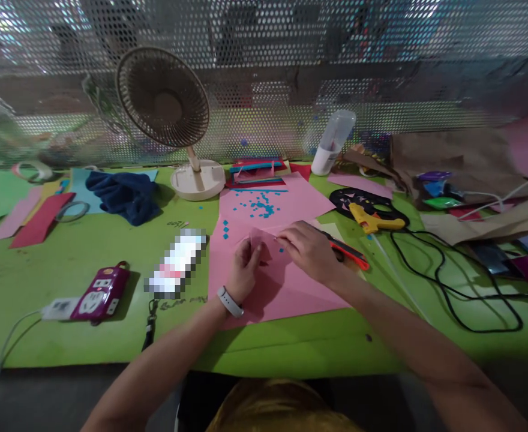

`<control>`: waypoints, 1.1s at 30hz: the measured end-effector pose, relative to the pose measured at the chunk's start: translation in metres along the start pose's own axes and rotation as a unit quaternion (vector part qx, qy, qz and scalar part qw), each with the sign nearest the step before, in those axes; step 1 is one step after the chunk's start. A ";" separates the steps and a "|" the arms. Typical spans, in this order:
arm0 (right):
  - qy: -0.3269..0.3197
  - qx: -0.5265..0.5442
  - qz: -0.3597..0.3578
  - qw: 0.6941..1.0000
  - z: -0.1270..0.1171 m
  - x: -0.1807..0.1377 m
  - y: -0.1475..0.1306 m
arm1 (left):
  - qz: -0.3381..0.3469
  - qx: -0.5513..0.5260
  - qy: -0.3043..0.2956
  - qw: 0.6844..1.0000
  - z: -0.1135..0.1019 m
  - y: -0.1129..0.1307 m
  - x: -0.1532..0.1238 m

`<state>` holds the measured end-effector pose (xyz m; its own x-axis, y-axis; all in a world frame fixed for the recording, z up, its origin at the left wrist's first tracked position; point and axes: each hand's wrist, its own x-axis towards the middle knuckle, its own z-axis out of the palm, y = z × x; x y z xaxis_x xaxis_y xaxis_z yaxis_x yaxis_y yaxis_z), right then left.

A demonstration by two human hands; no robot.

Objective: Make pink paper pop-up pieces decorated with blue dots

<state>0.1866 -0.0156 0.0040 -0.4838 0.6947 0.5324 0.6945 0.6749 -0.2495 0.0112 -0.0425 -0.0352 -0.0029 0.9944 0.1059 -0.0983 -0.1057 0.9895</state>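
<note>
Both hands are working over a big pink sheet (286, 291) lying flat on the green table (66, 258). The left hand (245, 265) (white band on the wrist) has its fingers closed on a small pink piece (264, 245), holding it just above the sheet. The right hand (311, 251) has its fingertips on the piece's other edge, but it's too blurry to tell if that's a real pinch or just pressing. Tiny blue paper squares (259, 207) are scattered on more pink paper behind. An orange cutter (353, 254) lies right beside the right hand, with a yellow glue gun (375, 222) a bit further back and a fan (162, 99) off to the left.
</note>
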 end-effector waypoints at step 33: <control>-0.114 -0.273 -0.064 0.953 0.001 -0.002 -0.044 | 0.107 0.213 -0.041 0.970 -0.003 0.002 -0.010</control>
<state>0.1566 -0.0465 0.0130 -0.6425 0.6938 0.3253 0.7660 0.5701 0.2970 0.0078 -0.0521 -0.0344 0.1031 0.9470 0.3041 0.3159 -0.3211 0.8928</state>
